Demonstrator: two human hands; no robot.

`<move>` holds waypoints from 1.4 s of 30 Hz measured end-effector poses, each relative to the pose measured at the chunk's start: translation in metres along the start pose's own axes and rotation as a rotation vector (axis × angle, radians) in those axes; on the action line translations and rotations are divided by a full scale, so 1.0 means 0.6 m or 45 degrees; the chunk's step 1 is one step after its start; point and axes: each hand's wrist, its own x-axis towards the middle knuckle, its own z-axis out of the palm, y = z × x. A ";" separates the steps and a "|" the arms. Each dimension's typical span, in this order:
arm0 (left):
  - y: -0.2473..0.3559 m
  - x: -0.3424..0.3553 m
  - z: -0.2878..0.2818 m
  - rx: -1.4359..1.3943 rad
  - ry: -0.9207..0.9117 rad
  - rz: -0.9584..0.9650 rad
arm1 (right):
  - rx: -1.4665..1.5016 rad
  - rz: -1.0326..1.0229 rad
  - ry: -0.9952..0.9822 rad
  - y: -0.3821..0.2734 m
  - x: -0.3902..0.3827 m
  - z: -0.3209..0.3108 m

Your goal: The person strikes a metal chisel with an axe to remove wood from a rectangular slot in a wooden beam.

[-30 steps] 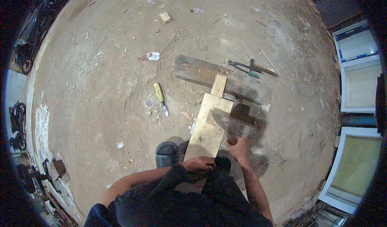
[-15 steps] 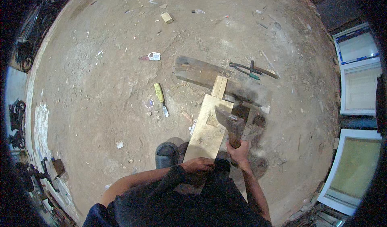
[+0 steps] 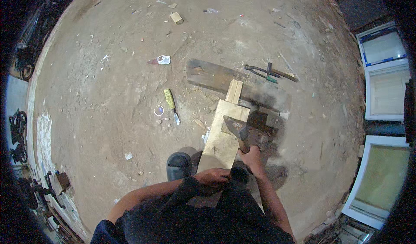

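Observation:
A pale wooden board (image 3: pixel 222 147) with a narrow tenon at its far end slants away from me, that tongue over a weathered plank (image 3: pixel 208 74) on the ground. My left hand (image 3: pixel 213 176) is closed on the board's near end, its fingertips partly hidden. In my right hand (image 3: pixel 251 156) is the short handle of a hatchet-like tool (image 3: pixel 236 128) with a broad dark metal head. Its blade is over the middle of the board, by a rough, chipped patch; whether it touches the wood I cannot tell.
A yellow-handled chisel (image 3: pixel 171 103) lies left of the board. Beyond the plank are pincers (image 3: pixel 261 73) and a hammer (image 3: pixel 281 73). My dark shoe (image 3: pixel 179 165) stands beside the board. A small wood block (image 3: pixel 176 18) lies far off; white-framed windows (image 3: pixel 377 181) line the right side.
My right hand has brought the hatchet-like tool left and slightly nearer, further over the board. My left hand keeps its hold on the near end.

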 end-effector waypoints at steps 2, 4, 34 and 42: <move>-0.026 -0.019 0.017 -0.030 -0.099 -0.019 | -0.017 0.059 -0.041 -0.010 -0.002 -0.003; -0.036 -0.029 0.027 -0.060 -0.189 -0.118 | -0.048 0.102 -0.090 -0.009 -0.001 0.001; -0.002 -0.001 0.005 0.036 -0.060 -0.092 | -0.237 0.273 -0.309 -0.112 -0.042 -0.101; 0.030 0.019 -0.034 0.011 -0.038 -0.024 | -0.481 0.224 -0.455 -0.190 -0.044 -0.161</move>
